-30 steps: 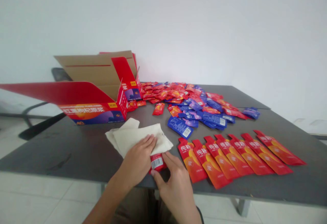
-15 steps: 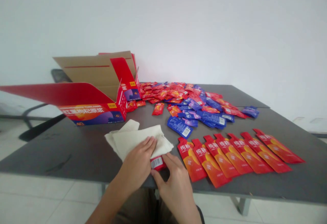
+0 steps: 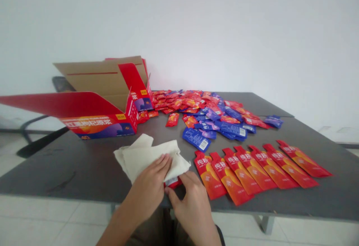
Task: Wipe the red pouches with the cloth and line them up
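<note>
- The cloth [image 3: 148,159] covered more of the barcode [image 3: 169,181] than before; rubbing seemed to reach further.
- Left hand [image 3: 151,182] had fingers together, flat upon the cloth.
- Right hand [image 3: 192,195], beside the cloth, touched the pouch [image 3: 177,183]; whether clamped, I could not tell.
- The pouch lay partly under the cloth.

The left hand [image 3: 151,178] is lying flat just left of the grip, palm turned down, its fingers [image 3: 162,162] staying close together and pointing away from the body toward the grip's far side. The left forearm [image 3: 122,219] is slanting up from the near left of the grip. The right hand [image 3: 193,203] is forming the grip itself: its thumb [image 3: 172,197] is stretching along the near side, its index finger [image 3: 185,179] is bending around the far side, and the other fingers are curling behind. The right wrist [image 3: 208,234] is sitting at the near right, and the legs [image 3: 148,227] are showing below the grip.
</note>
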